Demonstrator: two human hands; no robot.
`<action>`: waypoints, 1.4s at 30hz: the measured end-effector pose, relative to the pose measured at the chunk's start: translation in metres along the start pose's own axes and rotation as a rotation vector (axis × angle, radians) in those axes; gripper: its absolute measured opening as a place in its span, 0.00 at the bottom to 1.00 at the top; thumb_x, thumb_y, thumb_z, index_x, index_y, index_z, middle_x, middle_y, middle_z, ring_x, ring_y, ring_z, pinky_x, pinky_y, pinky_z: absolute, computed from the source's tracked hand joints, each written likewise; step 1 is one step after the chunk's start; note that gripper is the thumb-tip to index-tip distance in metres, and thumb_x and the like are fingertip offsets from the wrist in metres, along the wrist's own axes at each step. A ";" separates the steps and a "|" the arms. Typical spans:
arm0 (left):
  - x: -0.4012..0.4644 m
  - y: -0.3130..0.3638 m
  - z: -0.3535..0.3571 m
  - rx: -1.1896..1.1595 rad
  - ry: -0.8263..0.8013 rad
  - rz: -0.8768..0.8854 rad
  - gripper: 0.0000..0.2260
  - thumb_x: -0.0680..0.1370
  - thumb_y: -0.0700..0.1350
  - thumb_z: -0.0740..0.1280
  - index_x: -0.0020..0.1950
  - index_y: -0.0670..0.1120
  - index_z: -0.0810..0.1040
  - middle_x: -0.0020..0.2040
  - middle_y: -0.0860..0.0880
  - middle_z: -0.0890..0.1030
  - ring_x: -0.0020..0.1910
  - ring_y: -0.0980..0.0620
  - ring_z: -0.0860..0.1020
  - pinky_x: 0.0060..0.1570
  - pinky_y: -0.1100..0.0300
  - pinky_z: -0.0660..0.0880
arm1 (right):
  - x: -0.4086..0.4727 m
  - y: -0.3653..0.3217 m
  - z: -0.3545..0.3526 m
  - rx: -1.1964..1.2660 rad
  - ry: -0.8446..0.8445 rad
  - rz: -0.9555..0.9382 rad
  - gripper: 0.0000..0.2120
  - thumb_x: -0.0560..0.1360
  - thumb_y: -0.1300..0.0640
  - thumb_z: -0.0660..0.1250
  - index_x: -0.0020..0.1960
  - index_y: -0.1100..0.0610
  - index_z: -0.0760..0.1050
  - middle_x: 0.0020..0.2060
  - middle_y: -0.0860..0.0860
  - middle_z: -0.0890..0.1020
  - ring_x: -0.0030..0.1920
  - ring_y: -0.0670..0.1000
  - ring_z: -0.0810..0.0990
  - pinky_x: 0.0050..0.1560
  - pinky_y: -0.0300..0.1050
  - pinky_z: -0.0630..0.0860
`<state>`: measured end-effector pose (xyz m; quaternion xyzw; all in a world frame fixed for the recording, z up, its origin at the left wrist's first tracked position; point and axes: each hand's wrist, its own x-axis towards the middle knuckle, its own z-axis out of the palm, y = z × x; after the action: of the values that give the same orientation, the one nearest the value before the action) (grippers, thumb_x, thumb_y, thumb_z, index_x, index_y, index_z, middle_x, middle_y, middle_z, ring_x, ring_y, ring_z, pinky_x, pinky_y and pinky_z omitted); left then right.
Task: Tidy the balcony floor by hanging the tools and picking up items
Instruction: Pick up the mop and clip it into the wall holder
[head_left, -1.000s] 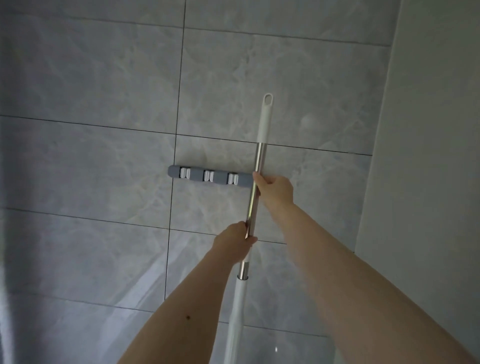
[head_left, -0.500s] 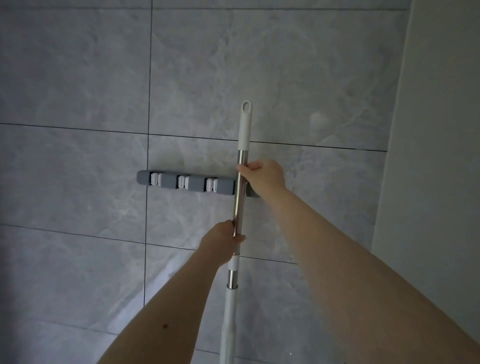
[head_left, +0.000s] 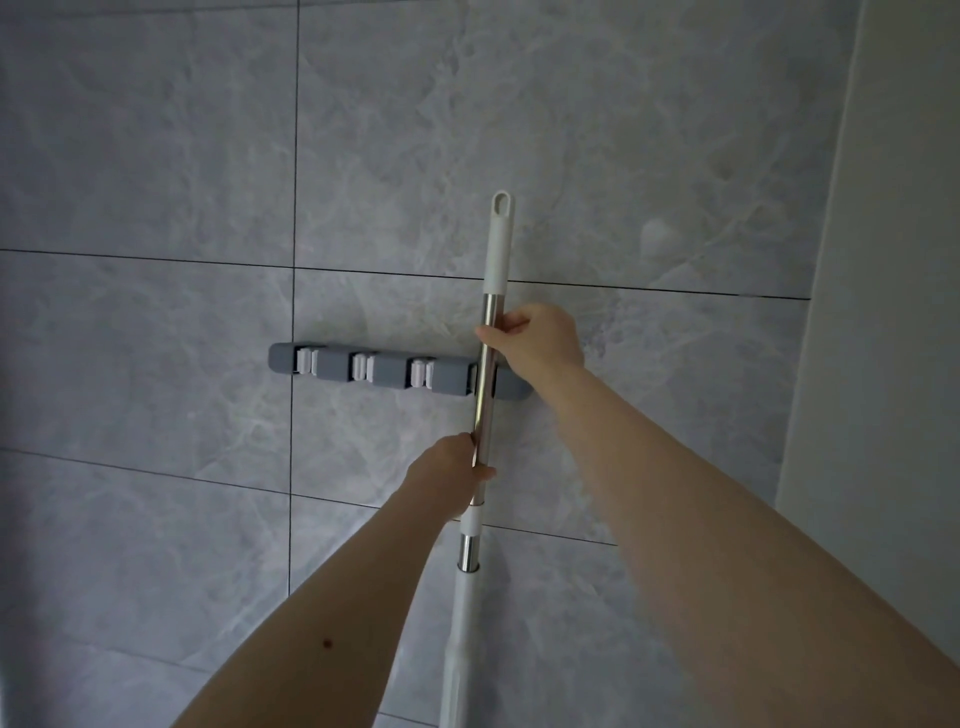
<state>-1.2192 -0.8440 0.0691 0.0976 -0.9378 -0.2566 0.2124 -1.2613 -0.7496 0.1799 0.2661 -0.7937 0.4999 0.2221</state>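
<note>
- Since a second ago the pole (head_left: 485, 395) has swung from tilted to nearly upright and now crosses the rack (head_left: 384, 371) at its rightmost slot; earlier it leaned across the rack's right end.
- The right hand (head_left: 535, 340) has slid up from rack level to just above it, fingers curled round the steel part; the left hand (head_left: 449, 470) grips the steel below the rack, as before.
- My reading: the pole is lined up with the clip and wants only a push toward the wall (head_left: 156, 156) to seat; whether it has already snapped in I cannot tell.
- Three white clips to the left stand free for other tools.
- Room: bare tile above and left of the pole; the side wall (head_left: 893, 312) is near on the right, so sideways room there is short. The pole's lower end runs out of view.
</note>
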 end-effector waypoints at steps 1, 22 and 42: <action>0.000 0.001 0.000 0.007 0.003 -0.008 0.10 0.78 0.48 0.65 0.45 0.42 0.69 0.50 0.39 0.78 0.47 0.41 0.78 0.47 0.53 0.75 | 0.000 0.000 0.000 0.004 0.005 0.003 0.13 0.70 0.49 0.74 0.45 0.60 0.81 0.42 0.55 0.85 0.45 0.55 0.84 0.53 0.55 0.80; 0.001 0.003 0.009 0.078 -0.006 -0.070 0.15 0.79 0.47 0.63 0.62 0.40 0.70 0.58 0.43 0.77 0.55 0.44 0.78 0.53 0.54 0.75 | -0.002 0.000 0.005 -0.029 -0.052 0.072 0.18 0.73 0.48 0.71 0.48 0.64 0.80 0.38 0.53 0.78 0.39 0.51 0.77 0.29 0.38 0.65; 0.022 -0.013 0.022 -0.014 0.010 -0.029 0.14 0.78 0.48 0.64 0.59 0.40 0.72 0.54 0.42 0.79 0.51 0.42 0.79 0.43 0.56 0.71 | -0.007 0.017 0.036 -0.463 0.242 -0.152 0.17 0.79 0.47 0.61 0.49 0.61 0.78 0.46 0.57 0.83 0.47 0.56 0.80 0.39 0.44 0.63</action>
<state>-1.2476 -0.8518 0.0532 0.1112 -0.9333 -0.2659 0.2141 -1.2705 -0.7748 0.1497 0.2055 -0.8323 0.3151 0.4071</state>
